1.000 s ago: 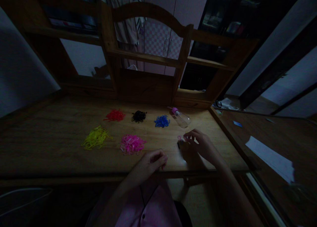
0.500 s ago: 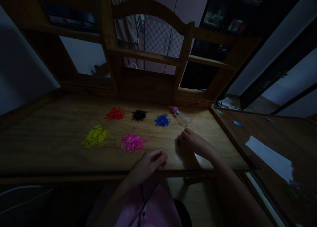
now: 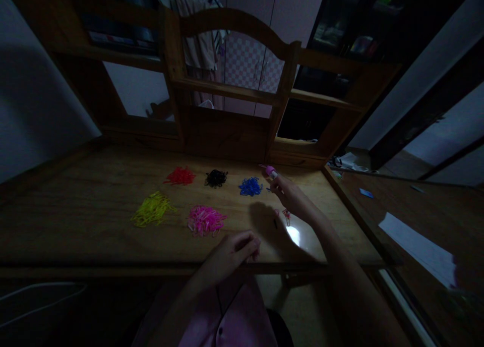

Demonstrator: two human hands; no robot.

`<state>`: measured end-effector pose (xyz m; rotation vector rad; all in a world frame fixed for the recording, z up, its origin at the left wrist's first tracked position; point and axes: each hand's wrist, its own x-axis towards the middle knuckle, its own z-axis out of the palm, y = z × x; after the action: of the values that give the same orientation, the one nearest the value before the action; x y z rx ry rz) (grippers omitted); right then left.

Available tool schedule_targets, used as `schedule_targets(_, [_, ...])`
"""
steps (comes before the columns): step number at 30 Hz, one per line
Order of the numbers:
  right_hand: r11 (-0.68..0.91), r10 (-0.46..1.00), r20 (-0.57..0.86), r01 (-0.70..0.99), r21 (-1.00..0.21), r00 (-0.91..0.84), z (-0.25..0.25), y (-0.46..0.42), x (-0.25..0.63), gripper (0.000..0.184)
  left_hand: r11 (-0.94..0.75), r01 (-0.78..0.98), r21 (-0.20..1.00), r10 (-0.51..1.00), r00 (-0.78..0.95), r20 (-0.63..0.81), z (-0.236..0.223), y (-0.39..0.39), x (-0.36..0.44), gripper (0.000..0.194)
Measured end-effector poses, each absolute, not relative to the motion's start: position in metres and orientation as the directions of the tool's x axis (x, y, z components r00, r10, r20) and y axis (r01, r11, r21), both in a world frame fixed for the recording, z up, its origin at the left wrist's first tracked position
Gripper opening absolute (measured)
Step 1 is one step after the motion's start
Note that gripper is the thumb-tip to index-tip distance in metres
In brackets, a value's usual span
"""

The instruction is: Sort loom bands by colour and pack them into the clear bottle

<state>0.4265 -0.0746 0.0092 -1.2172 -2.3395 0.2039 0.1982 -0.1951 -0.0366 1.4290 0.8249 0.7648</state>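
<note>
My right hand (image 3: 290, 195) reaches over the right part of the desk with thumb and fingers pinched. A small blue piece, seemingly a rubber band (image 3: 268, 189), shows at its fingertips, just right of the blue pile (image 3: 250, 186). Below that hand lie a few loose bands (image 3: 286, 217) and a small black piece (image 3: 276, 224). Curled at the desk's front edge, my left hand (image 3: 236, 251) has its fingers closed; their inside is hidden. Other piles of thin loops are pink (image 3: 206, 220), yellow (image 3: 153, 209), red (image 3: 180, 176) and black (image 3: 216, 178).
Behind my right hand, a clear bottle with a purple cap (image 3: 270, 171) is mostly hidden. A wooden shelf frame (image 3: 227, 89) rises at the desk's back. To the right, another brown surface holds a white paper sheet (image 3: 416, 248) and a small blue card (image 3: 366, 192).
My right hand has moved up and away from me, toward the bottle, uncovering the loose bands. My left hand stays curled at the edge. The view has shifted slightly.
</note>
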Motion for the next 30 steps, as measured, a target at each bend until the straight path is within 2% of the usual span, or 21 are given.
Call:
schedule_targets(4, [0.604,0.789,0.329,0.754,-0.259,-0.519,-0.001,-0.047,0.397,0.007,0.023,0.019,1.000,0.850,0.526,-0.029,-0.034,-0.196,0.198,0.037])
schedule_targets(7, [0.583,0.793,0.366,0.783,-0.219,-0.488,0.000,-0.046,0.394,0.025,0.038,0.012,0.999,0.854,0.519,-0.039,-0.035,-0.197,0.198,0.036])
schedule_targets(9, [0.567,0.795,0.411,0.789,-0.239,-0.447,0.005,-0.053,0.405,0.037,0.043,0.015,0.999,0.857,0.514,-0.045,-0.036,-0.197,0.199,0.036])
schedule_targets(11, [0.531,0.822,0.398,0.800,-0.279,-0.407,0.010,-0.064,0.424,0.038,0.045,0.019,0.999,0.857,0.513,-0.048,-0.037,-0.196,0.199,0.036])
schedule_targets(14, [0.462,0.881,0.274,0.823,-0.330,-0.385,0.010,-0.084,0.460,0.030,0.041,0.029,0.999,0.858,0.512,-0.050,-0.037,-0.195,0.199,0.036])
schedule_targets(19, [0.412,0.909,0.127,0.804,-0.429,-0.397,0.000,-0.115,0.494,0.041,0.027,0.062,0.998,0.856,0.514,-0.055,-0.035,-0.195,0.199,0.037])
schedule_targets(21, [0.420,0.901,0.107,0.786,-0.454,-0.420,-0.004,-0.123,0.493,0.039,0.024,0.065,0.998,0.857,0.513,-0.054,-0.035,-0.195,0.199,0.037])
schedule_targets(26, [0.382,0.922,0.121,0.818,-0.429,-0.367,-0.010,-0.126,0.487,0.014,0.034,0.062,0.998,0.859,0.508,-0.060,-0.036,-0.195,0.200,0.036])
schedule_targets(30, [0.368,0.927,0.094,0.835,-0.408,-0.363,-0.018,-0.117,0.492,0.009,0.040,0.057,0.998,0.861,0.505,-0.064,-0.035,-0.195,0.200,0.036])
